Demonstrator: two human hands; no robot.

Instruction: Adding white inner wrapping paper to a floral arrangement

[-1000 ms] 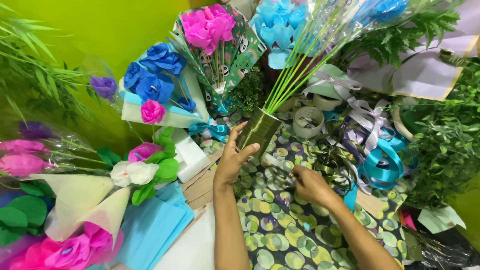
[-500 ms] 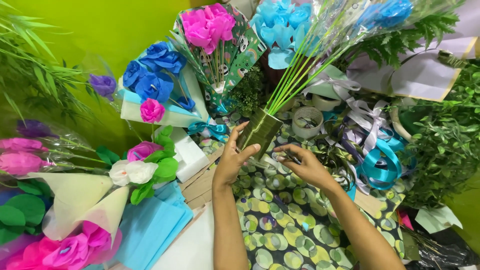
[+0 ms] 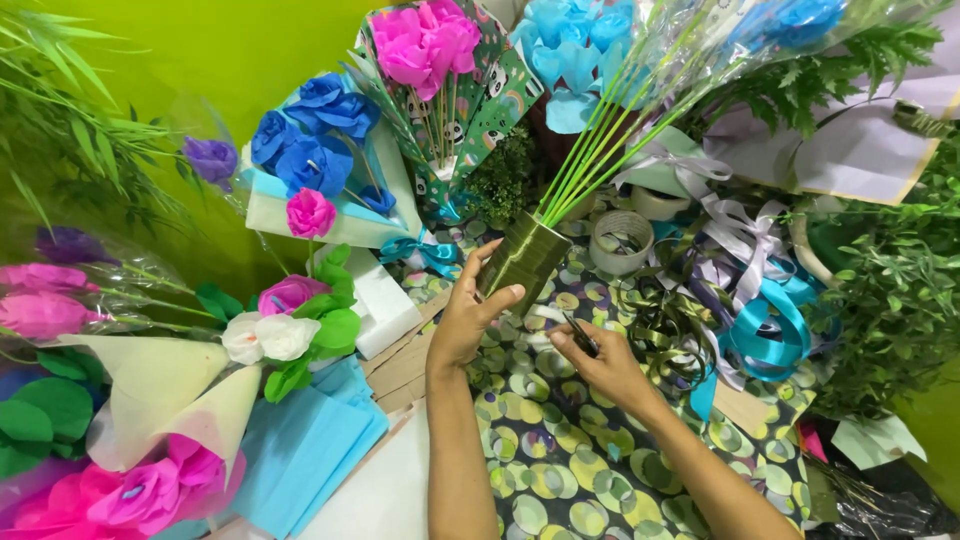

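Green-wrapped stems (image 3: 525, 262) stand near the middle of the scene, bound into one bundle and leaning up to the right, where their blue flower heads (image 3: 575, 45) sit inside clear film at the far edge. The left hand (image 3: 470, 315) is clamped on the lower end of the bundle, thumb on the near side and fingers (image 3: 480, 262) curled over the far side. Just to the right and slightly nearer, the right hand (image 3: 600, 365) has its fingers pinched together on a small dark tool (image 3: 580, 335); what kind of tool it is, I cannot tell. The two hands lie close but apart.

Both forearms rest over a patterned wrap sheet (image 3: 560, 470) with green circles, which covers the table and gives the only open room, running from the hands toward the near edge. To the right, green and teal ribbon curls (image 3: 700, 320) crowd right up to the right hand. A roll of tape (image 3: 620, 240) stands just beyond the bundle. To the left, a white foam block (image 3: 380, 300) and blue tissue paper (image 3: 300, 450) edge the sheet, and finished bouquets (image 3: 320, 160) close in the far left side.
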